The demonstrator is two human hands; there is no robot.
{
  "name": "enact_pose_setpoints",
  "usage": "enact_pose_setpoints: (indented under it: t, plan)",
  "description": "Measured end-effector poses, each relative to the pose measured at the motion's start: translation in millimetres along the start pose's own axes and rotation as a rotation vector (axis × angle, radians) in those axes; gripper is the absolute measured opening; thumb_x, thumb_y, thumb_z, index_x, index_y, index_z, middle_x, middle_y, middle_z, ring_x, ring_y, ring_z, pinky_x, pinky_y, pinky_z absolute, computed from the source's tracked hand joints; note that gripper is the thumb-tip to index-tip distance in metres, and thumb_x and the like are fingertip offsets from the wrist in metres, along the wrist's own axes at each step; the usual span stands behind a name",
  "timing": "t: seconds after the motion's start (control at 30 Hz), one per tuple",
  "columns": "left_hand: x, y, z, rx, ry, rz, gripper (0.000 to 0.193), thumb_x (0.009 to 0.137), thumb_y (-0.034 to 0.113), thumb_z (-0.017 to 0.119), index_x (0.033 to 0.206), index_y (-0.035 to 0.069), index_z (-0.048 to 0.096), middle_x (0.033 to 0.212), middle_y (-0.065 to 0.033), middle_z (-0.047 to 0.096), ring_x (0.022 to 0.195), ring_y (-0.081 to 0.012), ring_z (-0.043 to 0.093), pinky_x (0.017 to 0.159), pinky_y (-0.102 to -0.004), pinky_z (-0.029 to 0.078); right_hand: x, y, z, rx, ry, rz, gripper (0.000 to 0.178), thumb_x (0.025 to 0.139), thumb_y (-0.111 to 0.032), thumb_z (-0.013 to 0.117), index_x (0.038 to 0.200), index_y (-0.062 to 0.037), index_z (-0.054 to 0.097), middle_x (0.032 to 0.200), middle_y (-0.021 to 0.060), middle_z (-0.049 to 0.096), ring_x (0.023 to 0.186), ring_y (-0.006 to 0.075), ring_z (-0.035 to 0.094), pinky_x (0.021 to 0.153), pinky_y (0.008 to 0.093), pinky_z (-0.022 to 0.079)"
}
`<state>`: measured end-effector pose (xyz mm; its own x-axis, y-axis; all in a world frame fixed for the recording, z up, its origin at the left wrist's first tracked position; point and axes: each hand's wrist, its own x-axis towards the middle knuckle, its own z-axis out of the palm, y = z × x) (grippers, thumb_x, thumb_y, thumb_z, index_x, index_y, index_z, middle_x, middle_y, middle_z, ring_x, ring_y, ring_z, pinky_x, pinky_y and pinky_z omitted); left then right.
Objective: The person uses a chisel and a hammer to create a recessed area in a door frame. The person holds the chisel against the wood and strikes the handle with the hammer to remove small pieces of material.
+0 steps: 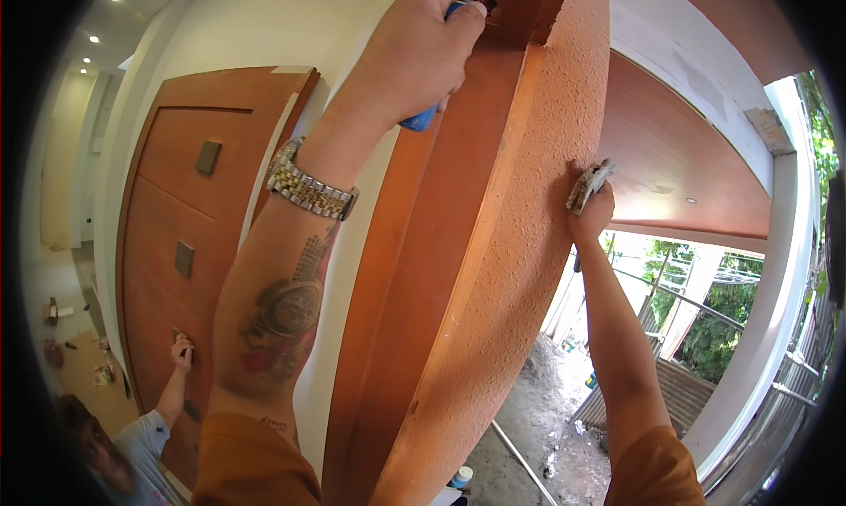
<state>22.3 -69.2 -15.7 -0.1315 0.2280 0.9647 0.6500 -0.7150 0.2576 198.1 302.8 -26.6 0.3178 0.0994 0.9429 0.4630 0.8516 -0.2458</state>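
High in the view, my left hand [423,52] is wrapped round a blue-handled tool [419,120]. Its dark metal end reaches the top edge of the picture beside a rough, broken-looking spot in the reddish-brown wooden door frame [467,127], so its exact kind is unclear. My right hand [597,211] is closed on a hammer [590,185] with a worn, grey-white crusted head, held close under the head. A short piece of its dark handle shows below the fist. This hand is in front of the textured orange wall edge [529,206], to the right of the frame.
At left, a brown wooden door panel [185,206] with square insets leans upright. A co-worker [123,453] reaches a hand to it from low left. Outside at right are wet ground [546,427], a pale pole [524,462], corrugated sheets [683,391] and a white post [775,268].
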Motion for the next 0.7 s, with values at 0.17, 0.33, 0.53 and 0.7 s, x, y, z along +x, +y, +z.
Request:
enact_pose_setpoints:
  t: [0.17, 0.33, 0.53, 0.7]
  plan:
    - [-0.6, 18.6, -8.6, 0.016, 0.017, -0.066, 0.058, 0.111, 0.016, 0.039, 0.164, 0.003, 0.021, 0.067, 0.0006, 0.049, 0.048, -0.0104, 0.049, 0.043, -0.0297, 0.046, -1.1, -1.7, 2.7, 0.011, -0.011, -0.013, 0.061, 0.091, -0.061, 0.070, 0.098, 0.0001, 0.069, 0.102, 0.0217, 0.069, 0.097, 0.0454, 0.065, 0.087, 0.0499, 0.050]
    - [-5.4, 21.0, -2.7, 0.132, -0.059, -0.002, 0.057, 0.110, 0.017, 0.039, 0.162, -0.002, 0.023, 0.063, -0.0036, 0.054, 0.049, -0.0121, 0.052, 0.042, -0.0317, 0.046, -3.7, -4.6, -0.6, 0.004, -0.010, 0.054, 0.060, 0.091, -0.060, 0.070, 0.098, -0.0007, 0.069, 0.101, 0.0211, 0.069, 0.098, 0.0444, 0.065, 0.087, 0.0501, 0.049]
    - [20.5, -24.6, 13.2, 0.652, 0.172, 0.323, 0.059, 0.107, 0.014, 0.044, 0.159, -0.007, 0.024, 0.066, -0.0180, 0.061, 0.059, -0.0281, 0.065, 0.052, -0.0400, 0.053, -4.9, -4.4, 5.4, -0.012, -0.030, 0.046, 0.060, 0.091, -0.061, 0.070, 0.097, -0.0010, 0.069, 0.100, 0.0211, 0.069, 0.098, 0.0443, 0.066, 0.086, 0.0503, 0.050]
    - [15.5, -16.7, 4.4, 0.657, 0.145, 0.238, 0.060, 0.106, 0.015, 0.048, 0.160, -0.003, 0.028, 0.078, -0.0246, 0.066, 0.067, -0.0345, 0.068, 0.068, -0.0429, 0.055, -0.4, -2.4, -1.6, -0.008, -0.016, 0.043, 0.061, 0.091, -0.062, 0.069, 0.095, -0.0007, 0.069, 0.099, 0.0213, 0.069, 0.098, 0.0448, 0.065, 0.086, 0.0503, 0.049]
